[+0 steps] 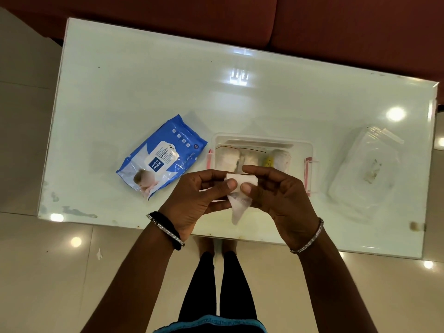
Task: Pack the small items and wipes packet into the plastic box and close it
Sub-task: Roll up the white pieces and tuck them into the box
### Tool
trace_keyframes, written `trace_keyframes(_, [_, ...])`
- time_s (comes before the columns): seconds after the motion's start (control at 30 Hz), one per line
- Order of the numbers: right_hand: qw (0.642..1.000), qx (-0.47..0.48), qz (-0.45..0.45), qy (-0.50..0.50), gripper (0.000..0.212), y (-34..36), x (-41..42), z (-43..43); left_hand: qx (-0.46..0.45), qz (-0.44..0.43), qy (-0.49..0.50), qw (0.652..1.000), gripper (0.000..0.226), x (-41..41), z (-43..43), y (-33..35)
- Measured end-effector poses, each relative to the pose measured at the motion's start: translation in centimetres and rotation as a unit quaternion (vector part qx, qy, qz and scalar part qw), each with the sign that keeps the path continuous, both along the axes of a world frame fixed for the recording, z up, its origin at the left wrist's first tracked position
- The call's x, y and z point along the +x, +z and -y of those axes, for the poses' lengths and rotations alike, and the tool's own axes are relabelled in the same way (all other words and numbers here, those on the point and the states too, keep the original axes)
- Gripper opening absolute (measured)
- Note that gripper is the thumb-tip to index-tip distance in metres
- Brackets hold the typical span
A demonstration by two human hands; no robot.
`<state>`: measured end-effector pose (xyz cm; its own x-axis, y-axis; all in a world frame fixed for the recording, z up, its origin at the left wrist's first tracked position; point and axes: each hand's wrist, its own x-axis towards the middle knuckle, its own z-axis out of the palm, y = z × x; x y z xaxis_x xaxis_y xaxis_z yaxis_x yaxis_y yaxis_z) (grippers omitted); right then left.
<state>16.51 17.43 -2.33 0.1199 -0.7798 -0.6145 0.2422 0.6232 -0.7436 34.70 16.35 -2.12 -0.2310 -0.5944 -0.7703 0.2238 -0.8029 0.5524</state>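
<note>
**Figure: Arrangement of items on the desk**

The desk (144,80) stands on the floor (36,260), with a sofa (336,25) along its far edge and the person at its near edge. The plastic box (262,137) sits on the desk, towards the near edge and about mid-width. Inside it, several bagged items (228,157) lie side by side. The wipes packet (161,157) lies on the desk just left of the box, at a slant and apart from it. The lid (365,171) lies on the desk to the right of the box, near the right edge. The left grip (199,195) and right grip (281,191) meet above the box's near side, pinching a small packet (240,200) between them.
</note>
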Motion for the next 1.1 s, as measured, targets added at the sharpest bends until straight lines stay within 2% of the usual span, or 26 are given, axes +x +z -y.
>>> trace_keyframes(0.1, [0.999,0.054,0.000,-0.006,0.046,-0.1,0.0,0.0,-0.024,0.006,-0.005,1.000,0.036,-0.1,-0.1,-0.2])
trace_keyframes(0.17, [0.999,0.049,-0.018,0.004,0.042,-0.3,-0.1,-0.1,-0.039,0.000,-0.006,0.999,0.039,-0.2,-0.2,-0.4])
trace_keyframes(0.27, [0.998,0.000,-0.056,0.009,0.031,-0.3,-0.2,-0.2,-0.061,0.009,-0.018,0.998,0.041,-0.2,-0.3,-0.6])
trace_keyframes(0.37, [0.992,-0.069,-0.106,0.007,0.034,0.1,-0.4,0.0,-0.091,0.042,-0.032,0.994,0.043,-0.5,-0.1,-0.7])
trace_keyframes(0.47, [0.979,-0.132,-0.153,0.004,0.034,0.8,-0.7,0.5,-0.098,0.039,-0.010,0.994,0.040,-1.4,0.2,-0.6])
trace_keyframes(0.7, [0.955,-0.225,-0.193,-0.003,0.030,1.6,-0.9,1.3,-0.160,0.084,-0.015,0.983,0.054,-3.7,0.7,0.0])
trace_keyframes(0.83, [0.955,-0.227,-0.183,-0.047,0.029,1.4,-1.1,1.4,-0.166,0.104,-0.002,0.981,0.032,-4.8,1.1,0.1])
trace_keyframes(0.93, [0.957,-0.216,-0.170,-0.098,0.029,1.1,-1.3,1.3,-0.124,0.067,0.006,0.990,0.028,-4.8,1.1,0.3])
trace_keyframes(1.0, [0.958,-0.208,-0.161,-0.115,0.030,0.9,-1.5,1.2,-0.056,-0.018,0.031,0.998,0.030,-4.5,0.8,0.4])
trace_keyframes(1.07, [0.961,-0.195,-0.145,-0.130,0.030,0.7,-1.7,1.1,0.015,-0.115,0.069,0.991,0.034,-4.4,0.5,0.5])
trace_keyframes(1.1, [0.963,-0.186,-0.135,-0.138,0.030,0.6,-1.8,1.1,0.038,-0.132,0.069,0.988,0.035,-4.3,0.3,0.5])
